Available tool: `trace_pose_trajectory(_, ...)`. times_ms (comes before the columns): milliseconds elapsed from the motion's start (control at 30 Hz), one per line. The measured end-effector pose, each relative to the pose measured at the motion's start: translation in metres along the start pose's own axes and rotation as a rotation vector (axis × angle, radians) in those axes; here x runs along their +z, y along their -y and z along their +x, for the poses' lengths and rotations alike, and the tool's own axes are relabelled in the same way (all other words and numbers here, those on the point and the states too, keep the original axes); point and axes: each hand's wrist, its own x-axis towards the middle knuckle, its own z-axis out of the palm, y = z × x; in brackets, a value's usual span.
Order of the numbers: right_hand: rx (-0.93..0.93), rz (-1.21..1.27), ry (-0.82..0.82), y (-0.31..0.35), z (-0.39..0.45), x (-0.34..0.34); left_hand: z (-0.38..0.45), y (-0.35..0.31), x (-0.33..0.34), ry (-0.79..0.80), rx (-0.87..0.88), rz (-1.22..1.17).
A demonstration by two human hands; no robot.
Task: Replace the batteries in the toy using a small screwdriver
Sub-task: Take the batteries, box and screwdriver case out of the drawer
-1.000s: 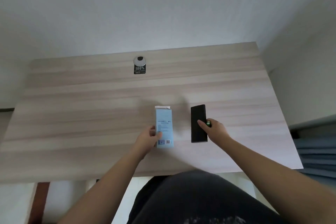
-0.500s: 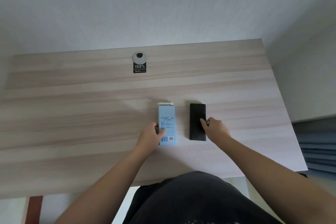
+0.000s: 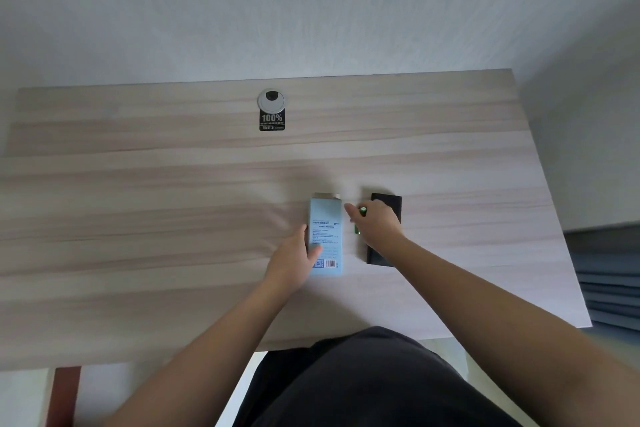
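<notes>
Right hand (image 3: 375,224): fingers curled around small green cylinders, probably batteries (image 3: 362,211) (one end shows near the index finger, another green tip pokes out below the palm). Count unclear. The hand sits over the left edge of a flat black slab (image 3: 391,204), which lies flat just right of the box.

Left hand (image 3: 294,262): gripping the near-left side of a pale blue box (image 3: 325,236), thumb across its printed face, fingers down its left side. Box lies flat, long axis running near to far, flap end far.

Desk (image 3: 138,201): light wood. A round cable cap (image 3: 271,100) with a black sticker (image 3: 272,121) sits far, well apart from the work.

No screwdriver visible; whether the black slab is the toy cannot be told.

Risks, as judged:
- Batteries held loosely in a curled palm could slip and roll off the near edge.
- Mixing old and new cells if they are set down together.
- Box may slide when opened one-handed, since only one side is held.
</notes>
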Motion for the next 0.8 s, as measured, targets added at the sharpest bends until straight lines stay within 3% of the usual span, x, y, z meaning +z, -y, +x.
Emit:
trace_pose_trajectory(267,0.120,-0.052,0.008,0.010,0.014,0.017,-0.005,0.009,-0.003,-0.001,0.006,0.061)
trace_pose_trajectory(800,0.116,-0.046,-0.104,0.016,0.005,0.024,0.003,0.015,-0.001,-0.004,0.036,0.007)
